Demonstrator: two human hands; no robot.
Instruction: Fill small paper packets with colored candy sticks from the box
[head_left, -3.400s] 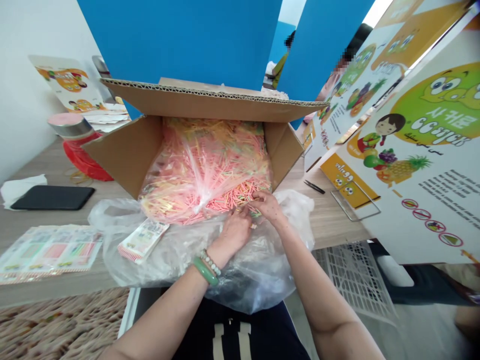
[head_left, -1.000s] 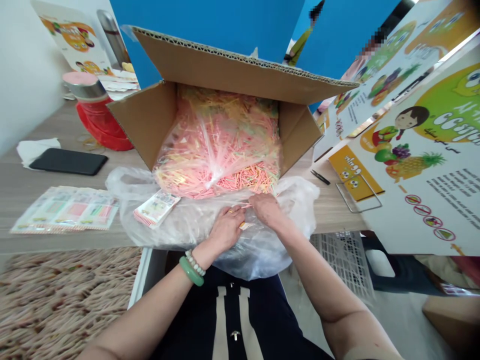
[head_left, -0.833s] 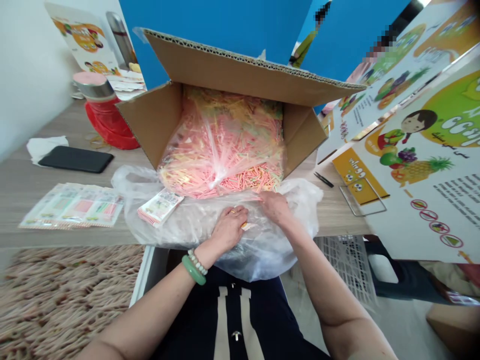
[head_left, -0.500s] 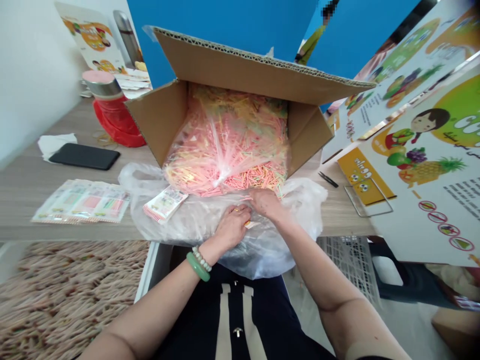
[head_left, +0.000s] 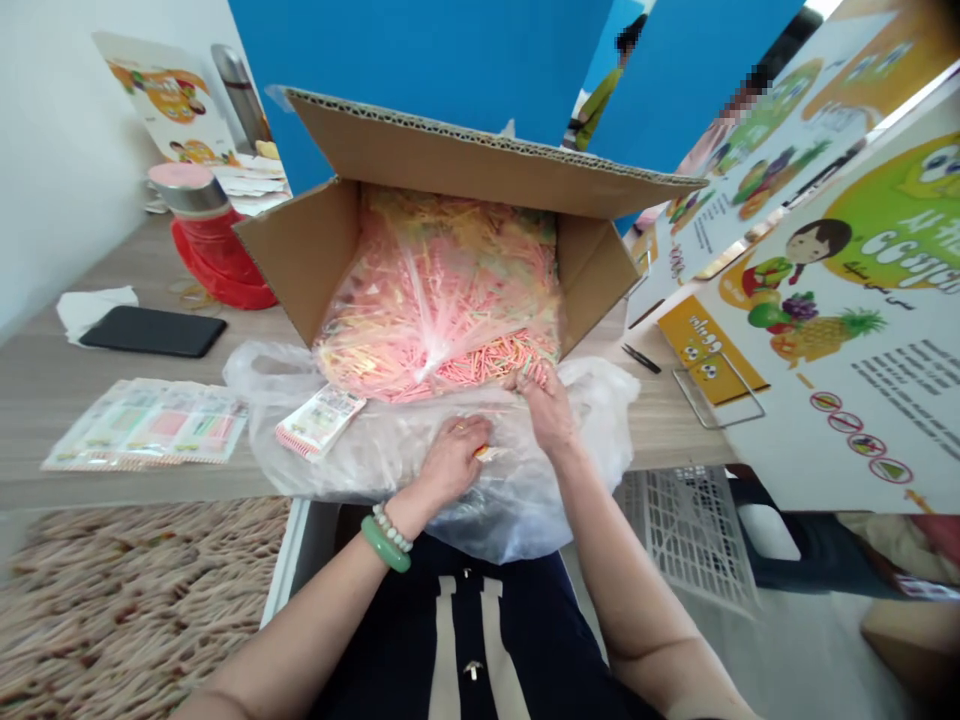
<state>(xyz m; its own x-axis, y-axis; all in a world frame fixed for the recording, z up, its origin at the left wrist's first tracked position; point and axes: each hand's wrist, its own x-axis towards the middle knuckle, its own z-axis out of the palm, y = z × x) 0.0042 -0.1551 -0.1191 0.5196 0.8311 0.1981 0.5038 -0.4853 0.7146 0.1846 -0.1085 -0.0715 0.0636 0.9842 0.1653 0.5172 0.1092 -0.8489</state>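
An open cardboard box point(head_left: 292, 255) lies with its mouth towards me, holding a clear bag full of thin pink, yellow and green sticks point(head_left: 450, 300). My right hand point(head_left: 547, 400) is at the front edge of the loose sticks, its fingers closed on a few of them. Below and to the left, my left hand point(head_left: 452, 465) rests over a translucent plastic bag point(head_left: 390, 440). Its fingers are curled on a small clear packet point(head_left: 484, 453) with an orange-yellow mark, mostly hidden. A stack of small printed packets point(head_left: 321, 420) lies left of that hand.
Filled flat packets point(head_left: 150, 425) lie at the left, near a black phone point(head_left: 154, 331) and a red-wrapped flask point(head_left: 214, 245). Tweezers point(head_left: 641, 358) lie on the right, beside large printed cartons point(head_left: 840, 370). A heap of thin, light-coloured pieces point(head_left: 135, 610) sits below the table edge.
My right hand has moved away from my left, up to the sticks, and its fingers have closed there. My left hand stays near the small packet. The view has shifted slightly.
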